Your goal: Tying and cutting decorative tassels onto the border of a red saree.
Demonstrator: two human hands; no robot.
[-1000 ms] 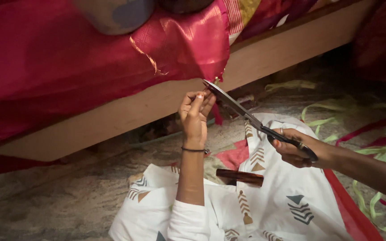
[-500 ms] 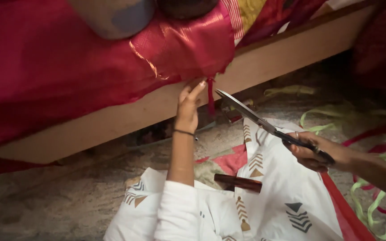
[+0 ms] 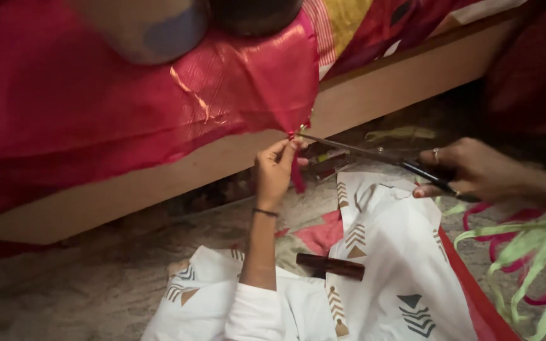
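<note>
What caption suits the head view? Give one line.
Left hand pinches red fabric's corner while right hand brings scissors to it.

Two vessels (image 3: 159, 25) at 12 o'clock: tops cut by upper edge, kind unclear. Red cloth (image 3: 96, 107) runs off the left edge at 9 o'clock. Scissors (image 3: 374, 155) handles hidden inside the right hand (image 3: 475, 170); blade tips blurred at the cloth corner. Right forearm exits at 3 o'clock. Small items under the wooden frame (image 3: 387, 88): too dim to identify.
</note>
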